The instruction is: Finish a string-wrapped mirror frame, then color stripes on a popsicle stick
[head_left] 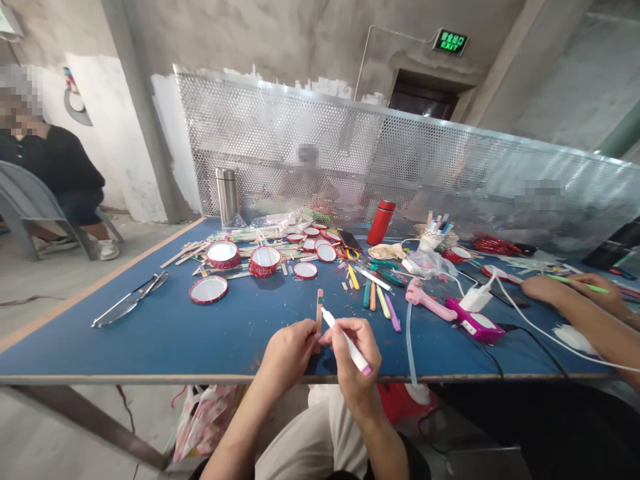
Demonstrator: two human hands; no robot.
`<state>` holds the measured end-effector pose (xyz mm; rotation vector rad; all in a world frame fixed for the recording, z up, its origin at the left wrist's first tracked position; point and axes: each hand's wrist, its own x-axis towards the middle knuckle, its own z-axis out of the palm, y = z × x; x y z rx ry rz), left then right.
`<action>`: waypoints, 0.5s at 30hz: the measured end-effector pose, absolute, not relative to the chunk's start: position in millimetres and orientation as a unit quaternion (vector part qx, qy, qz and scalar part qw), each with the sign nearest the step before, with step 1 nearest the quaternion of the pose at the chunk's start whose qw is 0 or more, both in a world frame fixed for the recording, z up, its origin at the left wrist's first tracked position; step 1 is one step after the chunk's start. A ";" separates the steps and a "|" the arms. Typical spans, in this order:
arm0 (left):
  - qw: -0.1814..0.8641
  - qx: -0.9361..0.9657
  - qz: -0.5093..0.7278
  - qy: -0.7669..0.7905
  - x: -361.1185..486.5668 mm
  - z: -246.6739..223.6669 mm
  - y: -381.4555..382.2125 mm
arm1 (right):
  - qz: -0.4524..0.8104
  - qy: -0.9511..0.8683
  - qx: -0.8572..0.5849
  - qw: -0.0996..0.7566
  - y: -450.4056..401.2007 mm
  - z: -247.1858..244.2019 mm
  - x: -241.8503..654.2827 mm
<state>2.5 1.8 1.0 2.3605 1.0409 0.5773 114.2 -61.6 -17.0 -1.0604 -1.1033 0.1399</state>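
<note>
A perforated partition [280, 120] is standing along the far side of a blue table [165, 340]. I am taking the stick [319, 320] as my landmark: it is sitting close to the near table edge, its coloured end pointing away from the wearer. At its near end, the left hand [289, 350] is pinching it; just to its right, the right hand [350, 380] is grasping a white marker [356, 355] like a pen. The marker's tip is pointing at the stick's green band, though from here I am not managing to tell whether it is touching. I am judging the colouring to be partly done: the far end is showing reddish, the green band is following, and the length nearer the fingers is looking plain, with some of it hiding behind them. Whether that part is needing colour, I cannot tell. Beyond the stick and to its left, red-rimmed discs [209, 290] are lying; to its right, loose pens [384, 303] are lying, and farther beyond them a red flask [381, 223] is standing. Well to its right, a co-worker's hand [607, 301] is showing.
</note>
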 end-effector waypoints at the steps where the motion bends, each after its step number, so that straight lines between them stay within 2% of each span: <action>1: 0.248 0.866 0.213 0.379 2.5 1.0 1.8 | 0.063 -0.502 -0.481 0.716 -61.0 -18.2 114.7; 15: 0.261 0.861 0.220 0.376 1.4 1.5 1.8 | 0.065 -0.510 -0.499 0.698 -63.9 -12.6 112.7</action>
